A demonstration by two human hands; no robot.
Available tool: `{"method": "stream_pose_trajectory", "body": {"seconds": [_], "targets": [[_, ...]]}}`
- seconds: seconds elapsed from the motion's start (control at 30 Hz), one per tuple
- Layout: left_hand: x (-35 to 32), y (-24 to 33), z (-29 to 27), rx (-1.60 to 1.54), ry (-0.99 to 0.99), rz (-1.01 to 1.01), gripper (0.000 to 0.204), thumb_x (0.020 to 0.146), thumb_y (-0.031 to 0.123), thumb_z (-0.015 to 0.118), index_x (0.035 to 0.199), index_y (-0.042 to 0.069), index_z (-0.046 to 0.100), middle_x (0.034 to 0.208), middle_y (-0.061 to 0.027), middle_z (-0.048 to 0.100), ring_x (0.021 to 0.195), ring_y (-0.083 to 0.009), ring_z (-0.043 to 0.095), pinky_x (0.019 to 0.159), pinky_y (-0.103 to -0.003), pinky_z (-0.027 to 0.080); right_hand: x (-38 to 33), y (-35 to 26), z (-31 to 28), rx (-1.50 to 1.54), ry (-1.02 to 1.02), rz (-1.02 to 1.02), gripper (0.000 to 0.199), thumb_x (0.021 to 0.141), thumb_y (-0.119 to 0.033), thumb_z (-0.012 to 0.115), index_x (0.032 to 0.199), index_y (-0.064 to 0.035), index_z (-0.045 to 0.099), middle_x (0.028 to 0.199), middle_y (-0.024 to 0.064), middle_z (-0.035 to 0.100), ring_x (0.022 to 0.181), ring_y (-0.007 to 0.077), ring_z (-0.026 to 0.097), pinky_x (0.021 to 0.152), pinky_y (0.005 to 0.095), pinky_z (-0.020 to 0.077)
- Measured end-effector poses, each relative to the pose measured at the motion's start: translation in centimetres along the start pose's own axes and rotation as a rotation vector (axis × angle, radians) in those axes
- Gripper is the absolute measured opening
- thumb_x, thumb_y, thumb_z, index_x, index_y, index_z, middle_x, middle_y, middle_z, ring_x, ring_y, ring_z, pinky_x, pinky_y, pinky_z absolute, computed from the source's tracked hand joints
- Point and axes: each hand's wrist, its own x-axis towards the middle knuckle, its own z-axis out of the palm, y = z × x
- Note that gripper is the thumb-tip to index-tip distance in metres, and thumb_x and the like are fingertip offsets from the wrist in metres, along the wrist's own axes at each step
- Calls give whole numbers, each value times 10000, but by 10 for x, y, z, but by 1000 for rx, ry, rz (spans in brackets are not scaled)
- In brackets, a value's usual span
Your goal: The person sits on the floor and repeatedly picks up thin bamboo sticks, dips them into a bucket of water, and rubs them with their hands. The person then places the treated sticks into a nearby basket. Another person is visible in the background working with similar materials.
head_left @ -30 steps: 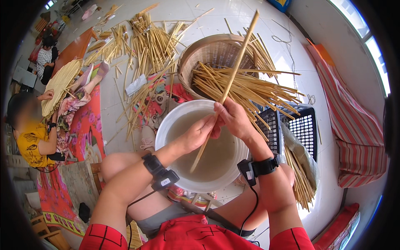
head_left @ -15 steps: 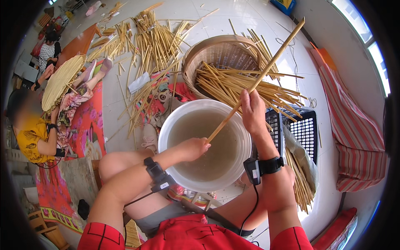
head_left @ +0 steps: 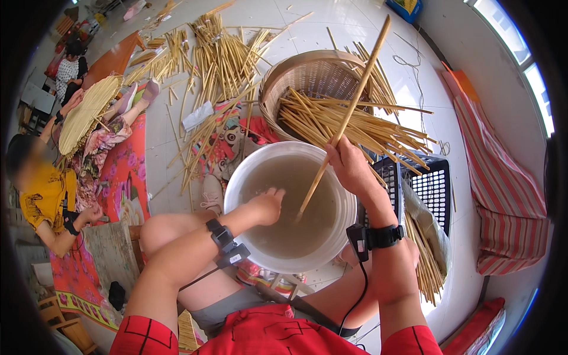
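Observation:
A white bucket [head_left: 236, 177] of murky water stands between my knees. My right hand [head_left: 349, 165] grips a long bamboo stick [head_left: 355, 100] near its middle; the stick slants from upper right down into the water. My left hand [head_left: 266, 204] dips into the water at the bucket's left side, fingers partly under the surface, holding nothing that I can see. Behind the bucket a woven basket [head_left: 302, 74] lies tilted with a bundle of bamboo sticks [head_left: 361, 124] spilling out of it to the right.
Loose bamboo sticks [head_left: 219, 53] cover the floor at the back. A black plastic crate [head_left: 426, 189] sits right of the bucket. A striped cloth [head_left: 503, 171] lies far right. At the left a person in yellow [head_left: 41, 195] sits by a woven mat [head_left: 86, 112].
My left hand let go of the stick and dropped into the water. My right hand tilted the stick over to the right, its lower end staying in the bucket.

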Motion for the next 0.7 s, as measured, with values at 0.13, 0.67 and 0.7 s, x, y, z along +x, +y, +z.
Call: {"method": "stream_pose_trajectory", "body": {"seconds": [0.13,0.67,0.7], "targets": [[1,13,-15,-481,-45,281,371,969,151,448,1307,-2,432,1191,-191,557,1107,-291,568,957,-392,447,6,2,-11,344,15,128,202,985,-188,511,945,9,495,727,74,589,612,140,546,575,297,463],[-44,61,-68,-1528,-181,371,302,1052,256,303,1167,31,469,859,-34,500,657,-81,463,595,-204,419,14,1,-8,672,135,180,272,1033,-252,408,968,-17,529,644,20,524,522,73,457,481,219,382],[-44,62,-66,-1577,-189,350,285,1052,268,306,1108,42,471,838,-28,493,639,-76,451,574,-200,406,14,-2,-7,671,119,180,272,1034,-255,406,960,-21,526,645,21,526,527,74,460,486,219,386]]}}
